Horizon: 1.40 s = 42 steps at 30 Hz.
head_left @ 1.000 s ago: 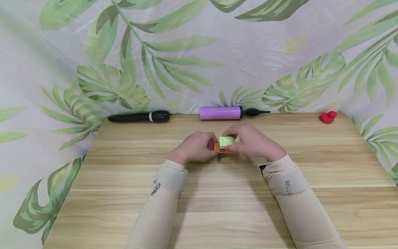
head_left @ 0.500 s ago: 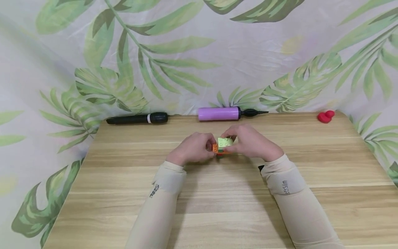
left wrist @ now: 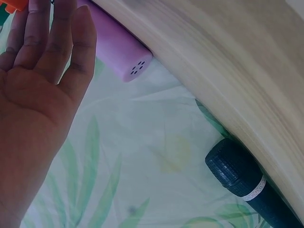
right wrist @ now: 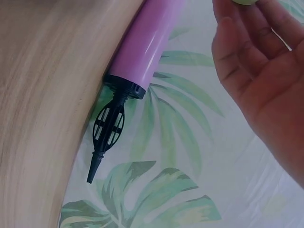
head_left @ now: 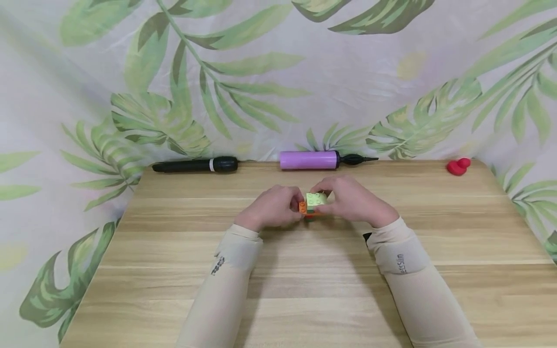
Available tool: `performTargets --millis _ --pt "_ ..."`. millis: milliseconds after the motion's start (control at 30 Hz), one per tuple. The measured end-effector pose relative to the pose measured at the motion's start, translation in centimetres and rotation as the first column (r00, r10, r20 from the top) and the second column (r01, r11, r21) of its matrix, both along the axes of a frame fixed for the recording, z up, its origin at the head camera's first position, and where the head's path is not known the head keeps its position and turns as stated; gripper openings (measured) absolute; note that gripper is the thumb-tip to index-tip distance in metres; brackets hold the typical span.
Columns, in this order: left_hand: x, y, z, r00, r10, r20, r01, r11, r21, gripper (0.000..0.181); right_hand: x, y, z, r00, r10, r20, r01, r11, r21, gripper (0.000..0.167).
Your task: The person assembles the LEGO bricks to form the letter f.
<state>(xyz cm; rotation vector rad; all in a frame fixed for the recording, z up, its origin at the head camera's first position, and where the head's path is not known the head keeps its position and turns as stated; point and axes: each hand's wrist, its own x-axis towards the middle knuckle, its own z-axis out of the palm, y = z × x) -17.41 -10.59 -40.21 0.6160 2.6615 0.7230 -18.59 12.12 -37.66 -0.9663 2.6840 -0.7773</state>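
Near the table's middle, both hands hold a small stack of toy building bricks. My left hand pinches the orange brick at the stack's left end. On top sits a pale green studded brick, rounded at its right side, which my right hand grips between thumb and fingers. Bits of darker green and red show below, largely covered. At the top edge of the left wrist view, the orange brick peeks out beyond the fingers. Only a sliver of the pale green brick appears in the right wrist view.
Along the back edge of the wooden table lie a black microphone-like object with a white band and a purple hand pump with a black nozzle. A red rounded piece sits at the back right. Leaf-patterned cloth hangs behind.
Both hands keep their grips on the bricks in nearly the same place. The red and green parts under the orange brick show a little less now. The head view shifts slightly.
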Motion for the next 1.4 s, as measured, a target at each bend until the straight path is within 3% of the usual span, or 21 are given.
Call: performTargets --millis 100,300,400,667,967,1167,1400 --pt "0.0 0.0 0.0 1.0 0.013 -0.003 -0.013 1.0 -0.006 0.024 0.0 0.0 -0.1 1.0 0.009 -0.021 -0.009 1.0 0.002 0.039" --pt "-0.1 0.0 0.0 0.999 0.043 0.0 -0.043 0.999 -0.029 0.027 0.0 -0.1 -0.5 1.0 -0.021 0.004 0.02 0.999 0.045 0.069" --pt "-0.1 0.0 0.0 0.999 0.047 0.006 -0.046 0.998 -0.034 0.029 0.1 -0.2 -0.9 1.0 -0.025 -0.017 0.026 0.999 0.047 0.075" --pt "-0.2 0.2 -0.2 1.0 0.015 0.019 -0.015 1.0 -0.013 0.02 0.0 -0.6 -1.7 0.997 -0.02 -0.07 0.024 0.999 0.044 0.064" --pt "-0.3 0.4 -0.4 1.0 -0.006 0.008 0.006 1.0 -0.012 0.031 -0.5 -0.2 -1.9 0.997 -0.066 -0.03 0.069 0.991 0.111 0.061" --pt "-0.4 0.6 -0.6 0.999 -0.014 -0.036 0.013 1.0 -0.013 0.022 -0.6 0.1 -1.8 0.997 -0.071 -0.029 0.075 0.98 0.183 0.061" --pt "-0.2 1.2 -0.8 0.997 -0.044 -0.056 0.041 0.998 -0.048 0.02 -0.6 0.4 -2.1 0.997 -0.071 0.015 0.067 0.977 0.204 0.061"
